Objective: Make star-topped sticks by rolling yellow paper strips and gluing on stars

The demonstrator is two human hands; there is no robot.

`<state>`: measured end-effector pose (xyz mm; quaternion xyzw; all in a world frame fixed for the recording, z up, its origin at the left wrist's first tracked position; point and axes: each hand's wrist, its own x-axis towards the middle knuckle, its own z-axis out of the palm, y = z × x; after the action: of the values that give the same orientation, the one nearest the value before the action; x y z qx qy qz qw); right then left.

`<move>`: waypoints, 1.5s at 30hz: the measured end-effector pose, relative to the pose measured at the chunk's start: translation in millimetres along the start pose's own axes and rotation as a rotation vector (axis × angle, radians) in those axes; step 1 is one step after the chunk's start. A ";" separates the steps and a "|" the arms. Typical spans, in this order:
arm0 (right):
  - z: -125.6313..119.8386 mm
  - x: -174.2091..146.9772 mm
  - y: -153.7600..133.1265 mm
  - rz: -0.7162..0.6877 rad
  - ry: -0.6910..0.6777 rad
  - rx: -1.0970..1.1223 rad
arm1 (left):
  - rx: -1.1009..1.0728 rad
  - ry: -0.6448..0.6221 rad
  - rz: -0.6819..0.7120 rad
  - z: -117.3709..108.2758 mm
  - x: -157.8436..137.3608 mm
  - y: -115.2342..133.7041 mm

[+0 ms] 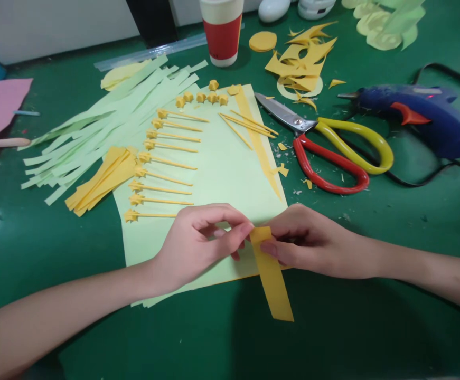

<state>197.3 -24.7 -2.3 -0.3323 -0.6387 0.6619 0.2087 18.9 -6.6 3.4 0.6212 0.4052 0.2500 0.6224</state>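
A yellow paper strip (271, 285) hangs down from between my two hands, its top end folded over. My left hand (209, 243) pinches the folded corner with thumb and index finger. On the other side, my right hand (312, 243) grips the same strip, thumb laid on its front. Both hands are above the pale green paper sheet (230, 174). To their upper left lies a column of thin yellow paper sticks (170, 161) tipped with small star shapes. Several loose folded yellow stars (201, 97) sit at the sheet's top edge.
Scissors (325, 148) with red and yellow handles lie right of the sheet, near a blue glue gun (415, 111) and its cable. Fringed green paper (106, 121) and yellow strips (101, 179) lie left. A paper cup (222, 31) stands behind, beside yellow scraps (303, 60).
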 end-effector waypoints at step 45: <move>1.4 -1.4 0.7 -0.032 0.071 -0.114 | -0.067 -0.014 0.032 -1.9 2.1 1.3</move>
<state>197.4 -26.7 -2.8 -0.3567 -0.6726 0.6090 0.2225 18.8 -3.7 4.5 0.6083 0.3823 0.2689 0.6415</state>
